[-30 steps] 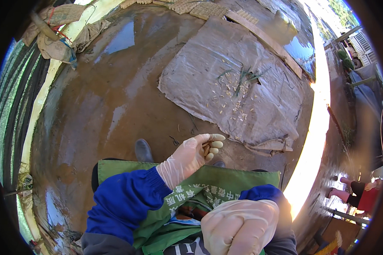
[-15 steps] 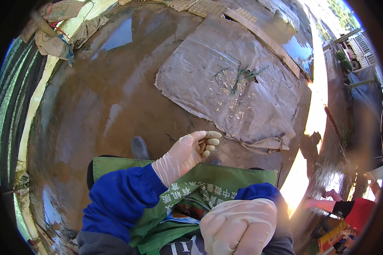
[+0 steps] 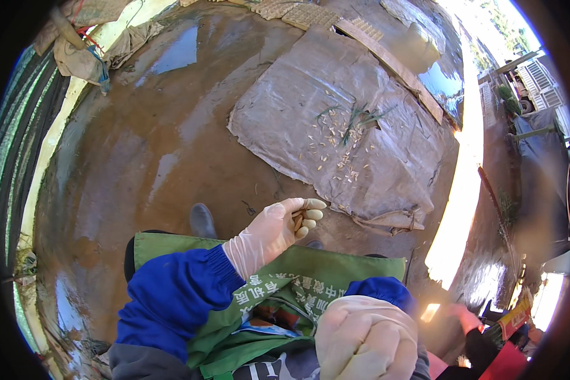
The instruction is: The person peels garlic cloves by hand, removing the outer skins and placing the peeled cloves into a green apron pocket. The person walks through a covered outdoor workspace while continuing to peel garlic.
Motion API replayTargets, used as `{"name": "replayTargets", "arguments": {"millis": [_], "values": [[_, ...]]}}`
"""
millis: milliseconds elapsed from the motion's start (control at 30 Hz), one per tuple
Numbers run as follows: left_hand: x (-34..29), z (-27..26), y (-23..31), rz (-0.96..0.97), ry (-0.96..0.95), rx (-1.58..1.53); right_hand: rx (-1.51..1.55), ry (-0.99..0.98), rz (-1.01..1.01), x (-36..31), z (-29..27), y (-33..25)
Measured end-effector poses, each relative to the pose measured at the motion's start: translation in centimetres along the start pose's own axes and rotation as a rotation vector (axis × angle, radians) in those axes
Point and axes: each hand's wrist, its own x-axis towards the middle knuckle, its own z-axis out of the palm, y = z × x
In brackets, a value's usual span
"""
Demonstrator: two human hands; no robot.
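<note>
My left hand, in a pale glove, is raised above the green apron on my lap. Its fingers curl round several small brown pieces, too small to name for sure. Close to my chest, my right hand, gloved too, has its fingers folded in. Whatever that hand may hold is hidden behind its knuckles. Below the apron's top edge a grey boot shows on the ground. Beyond my hands lies a grey sheet with many pale, small, elongated pieces scattered over it, and some green leaves.
A wooden board borders the sheet's far right side. Egg-tray-like mats lie at the far edge. Wet brown ground spreads to the left, toward dark netting. At lower right is another person in red.
My right hand has shifted slightly right, fingers still folded. My left hand stays nearly in place, still holding the brown pieces. The person in red has moved lower and nearer to me.
</note>
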Motion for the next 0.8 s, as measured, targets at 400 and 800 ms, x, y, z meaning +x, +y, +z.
{"name": "replayTargets", "arguments": {"millis": [400, 800], "values": [[-0.2, 0.4, 0.2, -0.013, -0.021, -0.022, -0.249, -0.042, -0.039, 0.0, -0.4, -1.2], [0.0, 0.3, 0.0, -0.017, 0.017, -0.044, -0.293, -0.065, -0.019, 0.0, -1.1, -1.8]]}}
